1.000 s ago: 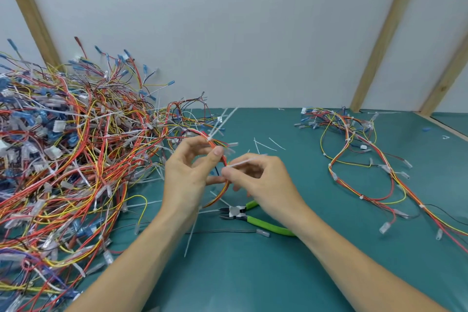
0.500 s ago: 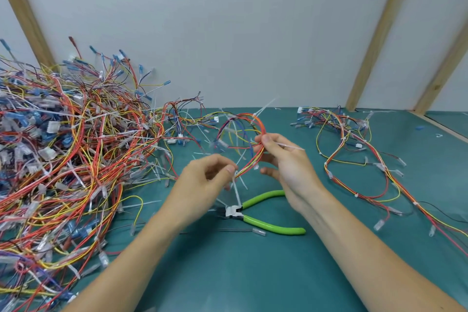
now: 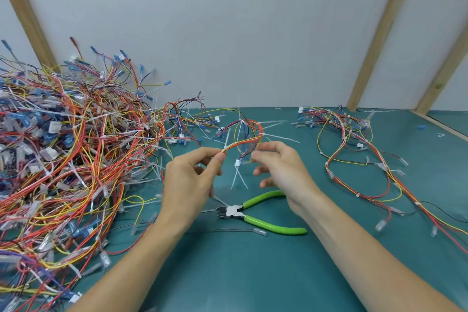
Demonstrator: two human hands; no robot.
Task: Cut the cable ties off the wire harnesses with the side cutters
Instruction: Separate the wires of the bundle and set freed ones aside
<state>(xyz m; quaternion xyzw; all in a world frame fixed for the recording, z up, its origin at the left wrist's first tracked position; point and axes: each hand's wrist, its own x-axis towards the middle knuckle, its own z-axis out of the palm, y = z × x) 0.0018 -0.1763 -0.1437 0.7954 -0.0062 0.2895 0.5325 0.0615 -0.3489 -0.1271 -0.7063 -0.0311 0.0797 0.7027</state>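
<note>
Wire harness (image 3: 244, 143), a bundle of red, orange and yellow strands, arches in the air between the two hands, raised above the green table (image 3: 228, 273). The left hand (image 3: 188, 182) pinches one end of it between thumb and forefinger. The right hand (image 3: 281, 172) sits just beside the bundle's other side with its fingers loosely curled; whether they touch the wires I cannot tell. White cable ties (image 3: 261, 133) ring the harness just above the right hand, their tails sticking outward. Side cutters (image 3: 255, 213) with green handles lie on the table below both hands, untouched, between the wrists. A large heap of harnesses (image 3: 68, 154) sits beyond the left hand, and a smaller spread of loose wires (image 3: 354, 149) lies beyond the right hand.
</note>
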